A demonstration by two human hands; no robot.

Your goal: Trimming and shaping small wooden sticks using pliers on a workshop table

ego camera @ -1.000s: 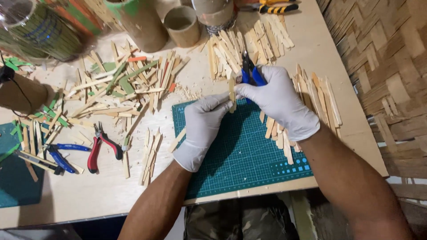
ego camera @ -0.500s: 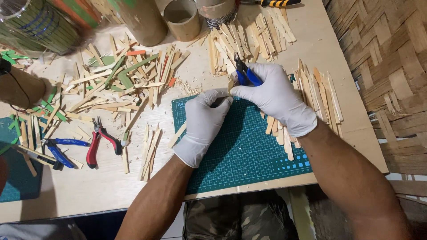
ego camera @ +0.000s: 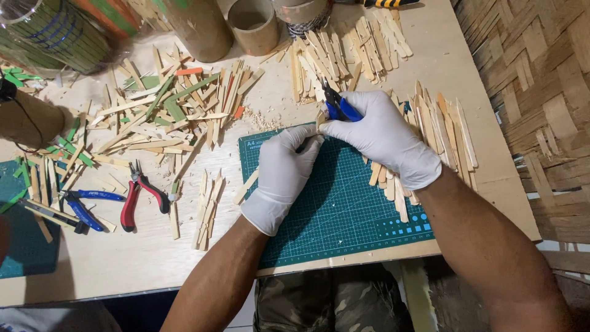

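Both hands wear white gloves and meet over the far edge of a green cutting mat (ego camera: 344, 209). My left hand (ego camera: 284, 175) pinches a short wooden stick piece (ego camera: 320, 118) at its fingertips. My right hand (ego camera: 381, 138) grips blue-handled cutters (ego camera: 337, 106), whose jaws sit right at that stick piece. A row of plain wooden sticks (ego camera: 430, 132) lies under and beside my right hand, on the mat's right edge.
Loose plain, green and orange sticks (ego camera: 166, 120) cover the table's left and middle. Red-handled pliers (ego camera: 140, 195) and blue-handled pliers (ego camera: 83, 206) lie at the left. Cardboard tubes (ego camera: 253, 26) stand at the back. A woven wall (ego camera: 541, 92) is on the right.
The hands have stayed together at the mat's far edge, shifting slightly. The cutters remain at the stick piece, and the view has drifted a little.
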